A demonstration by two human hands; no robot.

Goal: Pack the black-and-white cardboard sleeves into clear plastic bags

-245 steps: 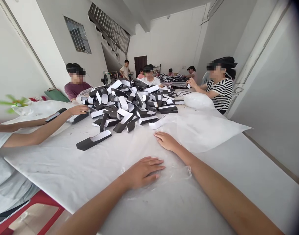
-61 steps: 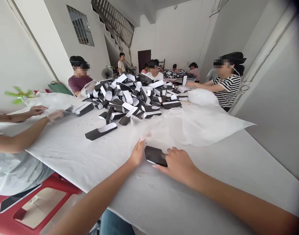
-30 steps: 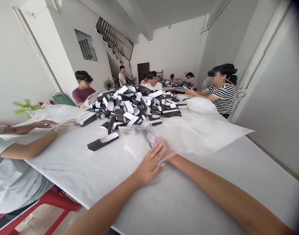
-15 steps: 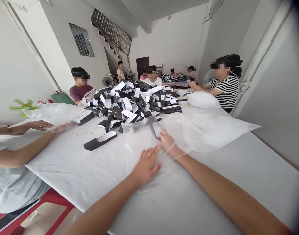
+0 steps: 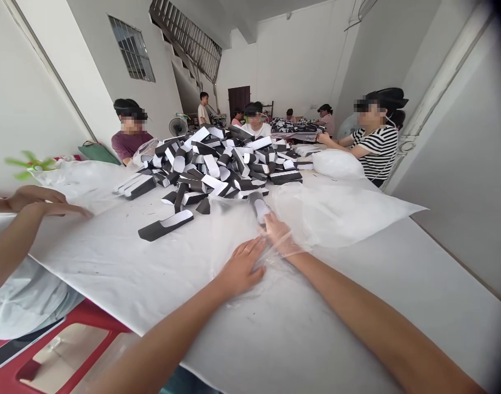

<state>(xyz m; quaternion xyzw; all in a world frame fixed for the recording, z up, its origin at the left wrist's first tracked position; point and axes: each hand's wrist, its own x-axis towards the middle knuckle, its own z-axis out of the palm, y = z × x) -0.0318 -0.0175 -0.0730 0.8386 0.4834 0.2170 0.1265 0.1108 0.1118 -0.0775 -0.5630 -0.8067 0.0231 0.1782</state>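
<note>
My right hand (image 5: 278, 235) is wrapped in a thin clear plastic bag (image 5: 237, 219), its fingertips gripping the lower end of a folded black-and-white paper sleeve (image 5: 260, 208) that stands tilted under the film. My left hand (image 5: 240, 268) lies flat on the bag's near part, fingers apart, holding nothing. Beyond both hands rises a heap of similar black-and-white sleeves (image 5: 217, 169). One loose sleeve (image 5: 165, 225) lies left of the hands. A co-worker's hands (image 5: 40, 201) rest on the white table cover at the far left.
A white-covered table (image 5: 316, 306) runs ahead, with co-workers along it, one in a striped top (image 5: 375, 156) and one in maroon (image 5: 127, 146). A puffed plastic bag (image 5: 336, 164) sits at the right. A red stool (image 5: 57, 350) stands at lower left.
The dark sleeve once held on the table between my hands now stands under the plastic, farther out. The co-worker's hands have moved left, away from the sleeves beside them.
</note>
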